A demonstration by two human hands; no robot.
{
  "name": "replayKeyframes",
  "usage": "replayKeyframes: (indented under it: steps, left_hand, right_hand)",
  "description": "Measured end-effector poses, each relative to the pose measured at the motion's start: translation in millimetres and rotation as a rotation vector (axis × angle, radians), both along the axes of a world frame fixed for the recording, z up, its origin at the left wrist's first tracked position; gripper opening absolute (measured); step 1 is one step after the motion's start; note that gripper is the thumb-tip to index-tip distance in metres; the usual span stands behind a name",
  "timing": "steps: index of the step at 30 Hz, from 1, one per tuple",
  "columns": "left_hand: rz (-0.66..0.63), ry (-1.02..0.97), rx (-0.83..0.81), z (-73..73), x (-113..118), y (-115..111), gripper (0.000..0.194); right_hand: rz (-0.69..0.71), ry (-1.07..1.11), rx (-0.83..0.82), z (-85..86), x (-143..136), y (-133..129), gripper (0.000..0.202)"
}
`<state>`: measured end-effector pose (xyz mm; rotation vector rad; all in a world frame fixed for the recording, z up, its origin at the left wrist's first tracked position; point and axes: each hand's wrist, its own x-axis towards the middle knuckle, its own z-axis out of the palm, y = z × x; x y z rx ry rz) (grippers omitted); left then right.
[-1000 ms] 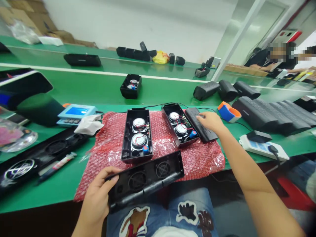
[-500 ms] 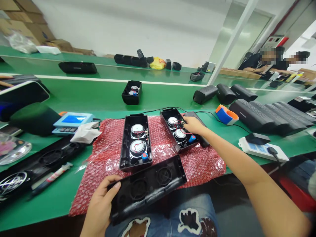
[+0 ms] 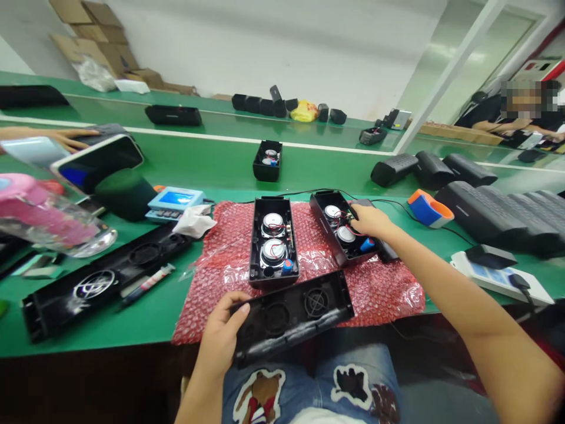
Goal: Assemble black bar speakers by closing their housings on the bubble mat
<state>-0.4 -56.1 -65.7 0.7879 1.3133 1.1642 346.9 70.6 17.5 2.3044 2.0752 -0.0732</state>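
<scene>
Right hand (image 3: 374,222): moved from loose cover (image 3: 389,252) to right housing (image 3: 327,231); fingers bunched, grip we cannot tell
Left hand (image 3: 220,330): clamped on grille panel (image 3: 293,321), at tabletop's (image 3: 154,321) near edge
Grille panel: we judge light, stiff, slick; hold ends
Right housing: wires (image 3: 339,222) fragile; hold outer walls
Tabletop: wider spacing toward far edge

A black panel (image 3: 293,323) tilts near two open housings (image 3: 327,234).
</scene>
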Motion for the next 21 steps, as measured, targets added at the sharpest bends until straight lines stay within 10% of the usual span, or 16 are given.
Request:
replayKeyframes:
  steps: [5,11,21]
  left_hand:
    - [-0.045,0.011,-0.007,-13.5,-8.4,3.4,0.036]
    - [-0.02,-0.017,0.0,-7.3,-5.6,1.2,0.035]
    - [-0.04,0.021,0.02,-12.6,-9.1,2.4,0.031]
  right_hand:
    - [0.077,0.073,0.146,19.8,-64.9,-6.3,0.051]
    - [0.204,0.415,-0.161,1.4,-134.4,0.4,0.051]
    - [0.138,0.61,-0.123,-26.4,-143.0,10.2,0.05]
